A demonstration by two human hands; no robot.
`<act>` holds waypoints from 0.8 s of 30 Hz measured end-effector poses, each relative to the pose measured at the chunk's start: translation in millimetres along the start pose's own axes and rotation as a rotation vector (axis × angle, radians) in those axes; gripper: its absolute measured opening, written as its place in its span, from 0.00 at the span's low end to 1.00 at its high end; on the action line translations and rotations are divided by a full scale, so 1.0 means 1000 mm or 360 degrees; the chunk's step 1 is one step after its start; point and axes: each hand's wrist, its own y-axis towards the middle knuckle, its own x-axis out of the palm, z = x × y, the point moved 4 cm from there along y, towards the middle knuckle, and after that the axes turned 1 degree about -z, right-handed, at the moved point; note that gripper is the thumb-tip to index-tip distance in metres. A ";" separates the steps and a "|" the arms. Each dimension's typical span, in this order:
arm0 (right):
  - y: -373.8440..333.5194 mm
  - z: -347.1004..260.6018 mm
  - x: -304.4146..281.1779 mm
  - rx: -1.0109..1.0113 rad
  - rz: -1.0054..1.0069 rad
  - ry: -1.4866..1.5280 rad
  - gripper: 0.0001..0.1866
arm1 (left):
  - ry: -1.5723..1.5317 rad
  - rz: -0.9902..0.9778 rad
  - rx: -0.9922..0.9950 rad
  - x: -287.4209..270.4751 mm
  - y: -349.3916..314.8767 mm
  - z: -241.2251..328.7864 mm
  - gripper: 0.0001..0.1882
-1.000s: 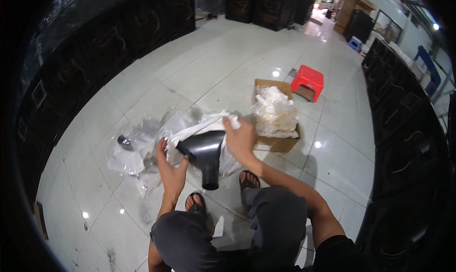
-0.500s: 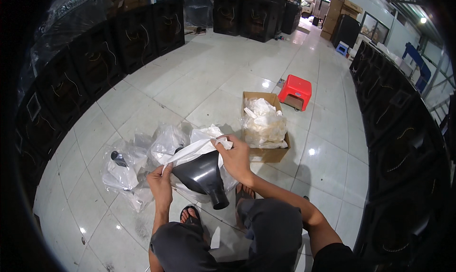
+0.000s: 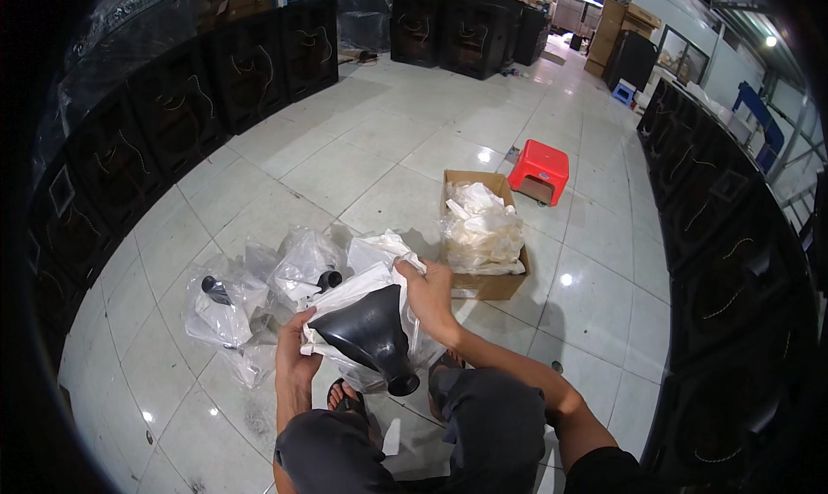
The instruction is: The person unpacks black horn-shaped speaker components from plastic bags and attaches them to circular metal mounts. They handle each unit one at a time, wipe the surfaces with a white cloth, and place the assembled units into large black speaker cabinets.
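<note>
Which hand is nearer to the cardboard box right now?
The right hand. It grips the clear plastic bag just left of the cardboard box; the left hand holds the bag's far side, beyond the black horn.

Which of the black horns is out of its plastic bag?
The black horn between both hands; the other two on the floor remain bagged.

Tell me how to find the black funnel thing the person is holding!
Start at the cardboard box stuffed with plastic bags, near the red stool on the white tile floor. Just left of it, the left hand and right hand hold a black horn in a clear bag. Unlike the bagged pieces lying beside it, it's off the floor and half unwrapped.
</note>
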 end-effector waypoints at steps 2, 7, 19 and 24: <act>-0.004 -0.010 -0.002 -0.0106 0.0033 -0.0175 0.15 | 0.0176 0.0112 0.0119 -0.007 -0.001 -0.001 0.13; -0.005 -0.022 -0.005 -0.0169 0.0043 -0.0170 0.19 | 0.0269 0.0172 0.0371 -0.003 -0.007 -0.003 0.13; 0.012 -0.002 -0.010 0.0218 0.0293 0.0209 0.15 | 0.0181 0.0191 0.0936 0.013 -0.016 -0.013 0.10; 0.018 0.022 -0.019 0.0774 0.0142 0.0800 0.11 | 0.0275 0.0155 0.1050 0.004 -0.015 -0.005 0.09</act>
